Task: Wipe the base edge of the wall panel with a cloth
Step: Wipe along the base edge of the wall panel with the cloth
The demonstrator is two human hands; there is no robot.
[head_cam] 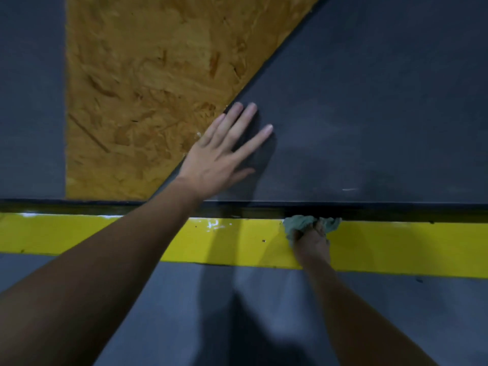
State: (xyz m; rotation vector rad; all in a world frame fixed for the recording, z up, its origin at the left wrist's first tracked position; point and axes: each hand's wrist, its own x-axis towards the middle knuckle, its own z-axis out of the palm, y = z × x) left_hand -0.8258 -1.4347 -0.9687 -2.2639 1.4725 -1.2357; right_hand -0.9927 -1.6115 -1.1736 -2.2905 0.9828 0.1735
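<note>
My left hand (219, 159) lies flat on the dark wall panel (369, 114), fingers straight and spread. My right hand (313, 243) grasps the bunched green cloth (298, 224), which touches the panel's base edge (369, 207) just above the yellow stripe (132, 236).

A yellow stripe (132, 233) (paint-flecked) crosses the grey floor (184, 313) below a chipboard sheet (145, 88).

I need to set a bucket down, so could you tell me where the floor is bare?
The grey floor below the yellow stripe is bare on both sides of the right forearm. The stripe right of the cloth is bare too. Crowded: the base edge where the right hand grips the cloth.
</note>
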